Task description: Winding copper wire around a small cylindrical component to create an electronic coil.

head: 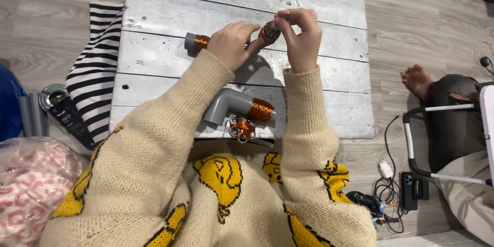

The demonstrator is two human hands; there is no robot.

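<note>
Over the whitewashed plank tabletop (309, 113), the left hand (232, 45) curls beside the small piece wrapped in copper-orange wire (268, 32), fingertips steadying it; the right hand (301, 38) pinches it from above. I'd keep the wire taut and the turns snug. It's rounded, glinting, and held just above the boards, past the grey pipe elbow (226, 105).
</note>
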